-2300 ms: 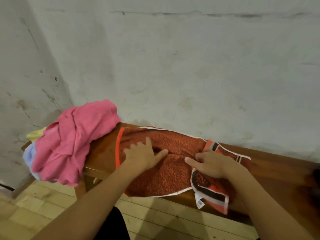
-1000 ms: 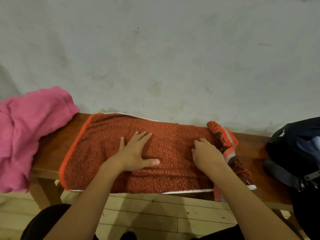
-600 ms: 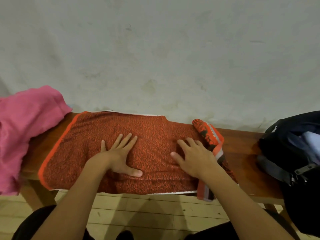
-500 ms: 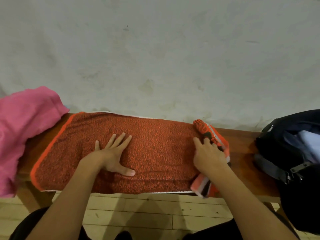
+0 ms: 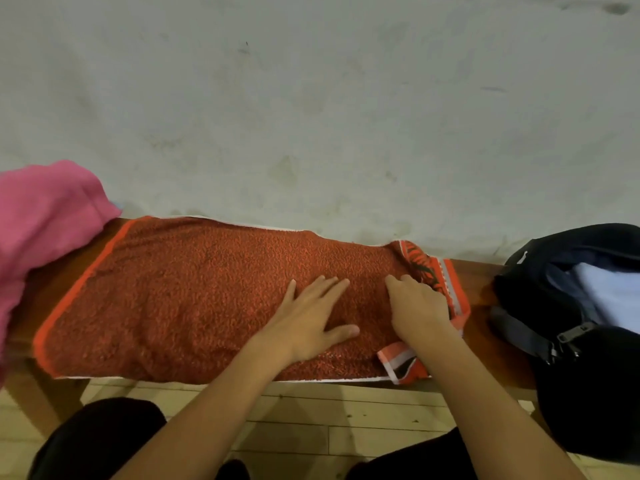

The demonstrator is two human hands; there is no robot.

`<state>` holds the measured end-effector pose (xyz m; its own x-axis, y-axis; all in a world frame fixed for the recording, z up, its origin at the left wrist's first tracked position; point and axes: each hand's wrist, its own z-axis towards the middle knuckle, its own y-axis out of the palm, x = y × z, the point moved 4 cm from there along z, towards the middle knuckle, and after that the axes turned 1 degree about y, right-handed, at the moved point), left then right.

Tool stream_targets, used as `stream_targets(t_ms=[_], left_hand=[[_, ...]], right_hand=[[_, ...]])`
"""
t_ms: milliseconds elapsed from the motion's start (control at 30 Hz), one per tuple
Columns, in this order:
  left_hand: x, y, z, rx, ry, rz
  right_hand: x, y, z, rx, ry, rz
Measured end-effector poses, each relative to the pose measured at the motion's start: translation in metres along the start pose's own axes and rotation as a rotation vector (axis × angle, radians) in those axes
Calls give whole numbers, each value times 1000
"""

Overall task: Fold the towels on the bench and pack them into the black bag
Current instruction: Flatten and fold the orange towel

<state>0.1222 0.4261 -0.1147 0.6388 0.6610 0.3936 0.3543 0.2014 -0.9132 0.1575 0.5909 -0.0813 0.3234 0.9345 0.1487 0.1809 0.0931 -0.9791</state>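
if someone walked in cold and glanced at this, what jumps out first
The orange-red towel spread flat along the wooden bench dominates the middle, with the left hand pressing flat on it and the right hand on its bunched striped end. At the far left a crumpled pink towel hangs off the bench end, and at the right sits the open black bag with pale cloth inside.

Wooden bench (image 5: 479, 292) running across the middle of the frame, against the wall. Lying on it: an orange towel (image 5: 194, 299) spread flat at centre, a bunched pink towel (image 5: 41, 216) at the left edge, a black bag (image 5: 568, 299) at the right edge.
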Motion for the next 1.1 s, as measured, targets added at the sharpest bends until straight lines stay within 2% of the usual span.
stream_targets(t_ms=[133,200,400,500,600,667,733,833,933,1033,1100], left_hand=[[-6,20,12,-139,-26,160],[-9,20,15,-202,-46,195],[-16,16,23,-315,-69,180],[-16,14,23,-260,-37,149],[-3,7,20,-54,57,29],[21,0,15,124,230,-65],[49,-3,9,213,435,-55],[79,16,1,183,614,201],[89,35,1,150,587,466],[96,30,-2,160,564,392],[98,26,-8,74,578,233]], right_hand=[[37,6,-5,-40,186,-37],[55,9,-6,-60,219,-70],[81,26,1,-158,78,155],[81,23,7,-36,48,255],[72,22,12,9,-28,347],[69,20,15,46,-52,355],[66,17,17,116,-48,329],[68,19,16,110,15,326],[76,27,13,36,65,328],[87,32,12,40,85,300],[91,34,15,45,84,309]])
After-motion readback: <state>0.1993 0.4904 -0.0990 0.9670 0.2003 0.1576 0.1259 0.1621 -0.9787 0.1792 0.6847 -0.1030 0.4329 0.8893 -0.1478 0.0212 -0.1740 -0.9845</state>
